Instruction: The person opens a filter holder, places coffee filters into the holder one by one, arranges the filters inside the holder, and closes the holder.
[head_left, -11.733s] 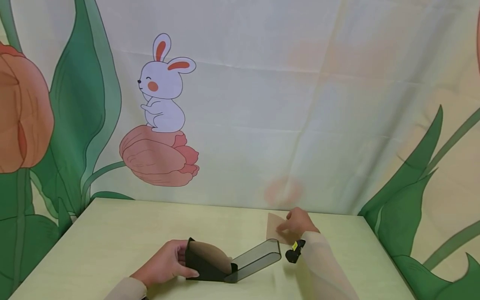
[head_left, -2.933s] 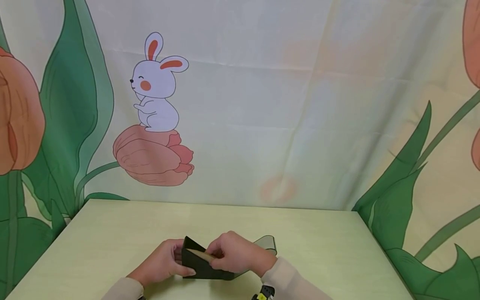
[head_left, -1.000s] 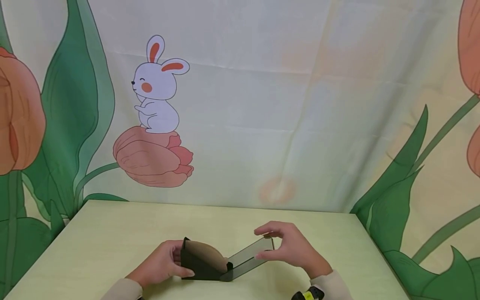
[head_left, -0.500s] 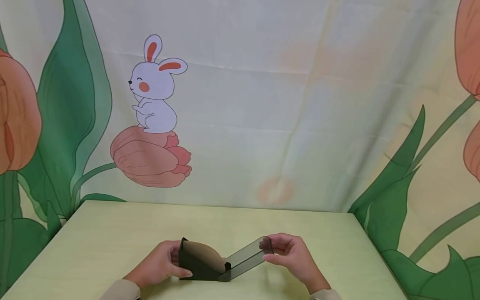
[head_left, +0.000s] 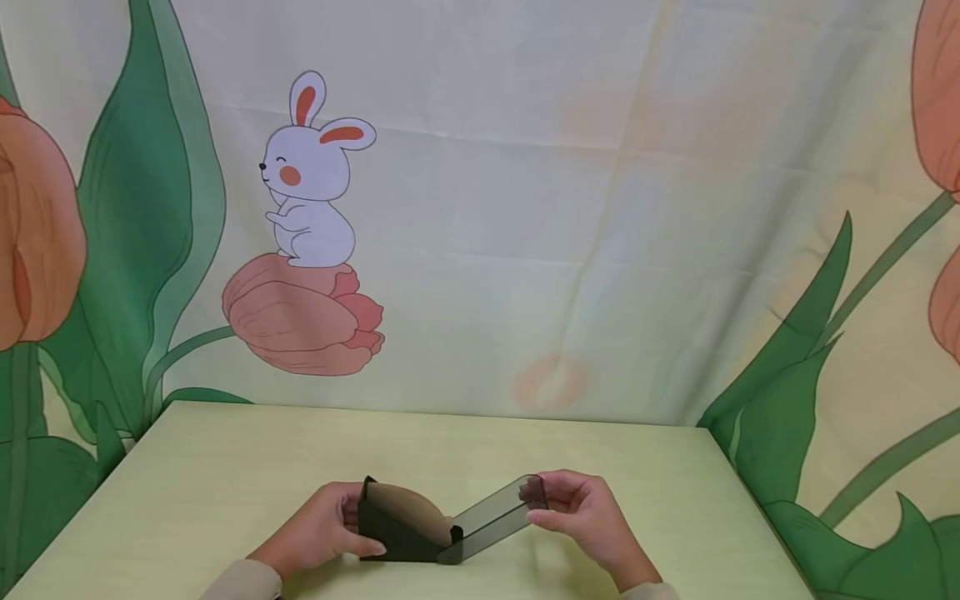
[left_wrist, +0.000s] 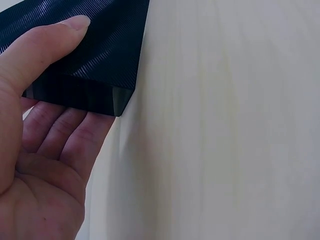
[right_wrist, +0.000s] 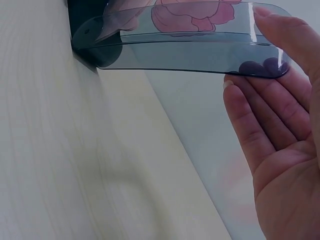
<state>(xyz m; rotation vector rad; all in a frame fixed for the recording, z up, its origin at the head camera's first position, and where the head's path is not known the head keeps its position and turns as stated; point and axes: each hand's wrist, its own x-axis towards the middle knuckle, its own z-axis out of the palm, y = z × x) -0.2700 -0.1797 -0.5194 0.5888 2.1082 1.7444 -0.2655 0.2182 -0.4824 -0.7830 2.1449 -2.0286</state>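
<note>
A black coffee filter box (head_left: 401,533) stands on the table with its smoky clear lid (head_left: 491,518) swung out to the right and tilted upward. Brown filter paper (head_left: 412,507) with a curved top edge shows inside the box. My left hand (head_left: 324,527) grips the box at its left end, thumb on the near ribbed side (left_wrist: 100,50) and fingers behind. At the lid's free end, my right hand (head_left: 588,517) pinches it between thumb and fingers. Through the clear lid (right_wrist: 185,55) in the right wrist view, fingertips show dark against its far side.
The pale wooden table (head_left: 300,442) ends at a printed cloth backdrop (head_left: 480,208) with a rabbit and tulips. Large green leaves (head_left: 795,417) are printed beyond the table's right edge.
Earlier my right hand was at a brown paper on the table, then at the box opening. It has since moved right to the lid and taken hold; the left hand keeps its grip.
</note>
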